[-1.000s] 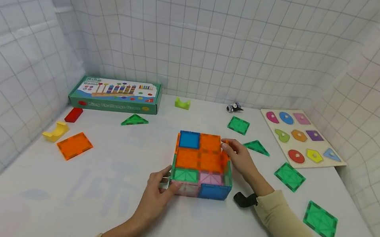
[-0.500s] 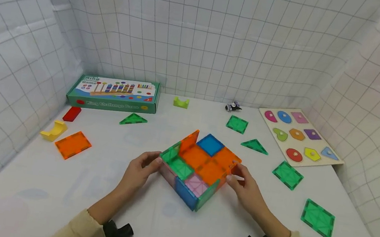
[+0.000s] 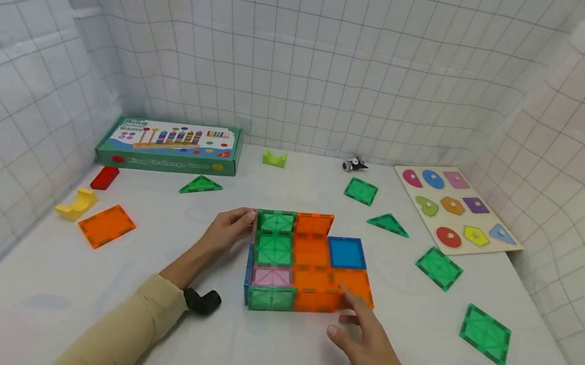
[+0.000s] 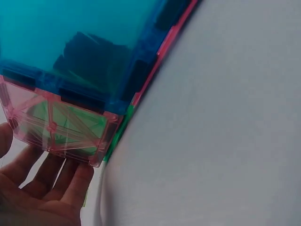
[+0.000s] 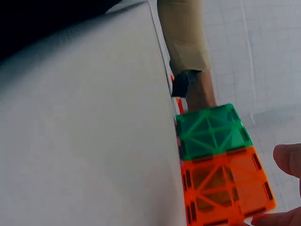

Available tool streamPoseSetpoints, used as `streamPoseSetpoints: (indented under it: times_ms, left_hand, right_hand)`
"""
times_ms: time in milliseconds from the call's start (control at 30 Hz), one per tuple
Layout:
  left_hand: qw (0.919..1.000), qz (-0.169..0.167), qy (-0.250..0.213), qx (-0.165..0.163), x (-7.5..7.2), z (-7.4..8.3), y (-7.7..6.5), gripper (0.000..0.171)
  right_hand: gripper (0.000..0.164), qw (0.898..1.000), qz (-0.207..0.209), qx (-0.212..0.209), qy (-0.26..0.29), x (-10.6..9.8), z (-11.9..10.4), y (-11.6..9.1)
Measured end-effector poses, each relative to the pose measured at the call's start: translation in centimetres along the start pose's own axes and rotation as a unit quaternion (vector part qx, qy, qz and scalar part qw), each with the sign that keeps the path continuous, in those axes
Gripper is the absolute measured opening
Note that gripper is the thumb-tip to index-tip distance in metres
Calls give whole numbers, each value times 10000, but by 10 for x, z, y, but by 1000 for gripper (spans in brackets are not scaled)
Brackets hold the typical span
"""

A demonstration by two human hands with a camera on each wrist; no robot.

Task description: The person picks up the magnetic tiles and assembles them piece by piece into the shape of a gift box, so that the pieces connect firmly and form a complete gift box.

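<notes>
A low open structure of see-through magnetic tiles sits mid-table, with green and orange walls along its far and near sides. Its floor has green, pink and orange squares, plus a blue square tile sticking out at the right. My left hand grips the far left corner; in the left wrist view its fingers lie against the pink wall tile beside a blue one. My right hand has its fingertips at the end of the near orange wall tile, thumb held apart.
Loose green tiles lie to the right and at the back, an orange tile to the left. A game box, yellow block, red block, lime block, small toy and shape puzzle board surround them.
The tile structure has been turned clockwise in two steps, so its pink and blue wall now faces left. My left hand moved to its far left corner; my right hand loosened and shifted nearer.
</notes>
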State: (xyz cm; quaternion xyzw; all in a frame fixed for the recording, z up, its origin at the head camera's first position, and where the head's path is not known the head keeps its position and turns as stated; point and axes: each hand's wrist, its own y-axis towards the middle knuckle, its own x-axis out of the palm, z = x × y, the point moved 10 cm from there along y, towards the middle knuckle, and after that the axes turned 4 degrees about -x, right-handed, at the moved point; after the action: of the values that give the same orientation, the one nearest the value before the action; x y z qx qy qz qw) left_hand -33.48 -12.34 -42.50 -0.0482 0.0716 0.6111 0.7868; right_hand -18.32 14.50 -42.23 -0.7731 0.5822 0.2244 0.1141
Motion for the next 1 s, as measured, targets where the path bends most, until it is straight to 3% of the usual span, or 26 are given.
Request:
streamPoseSetpoints:
  times_ms: [200,333,533,667,800,1000]
  left_hand:
    - [9999,143,89,18,2,3,-24,55]
    - [9993,-4,171,323,13,10,-50,62]
    - [9967,-436,316,609,34,16,-72,64]
    - [9974,-390,360,484,34,13,-75,61]
    - [9979,-355,378,396,33,11,-76,61]
    - [9983,-311,382,323,31,11,-76,62]
  right_hand:
    - [46,9919,471,-647,-988,-45,13,32]
    - [47,9835,341,-344,-1742,-66,34,56]
    - [49,9711,29,-2,-2385,-68,49,70]
    - [48,9736,16,-122,-2277,-63,47,72]
    - [44,9821,305,-353,-1823,-65,37,69]
    - [44,9859,600,-1043,-1164,-58,-1,71]
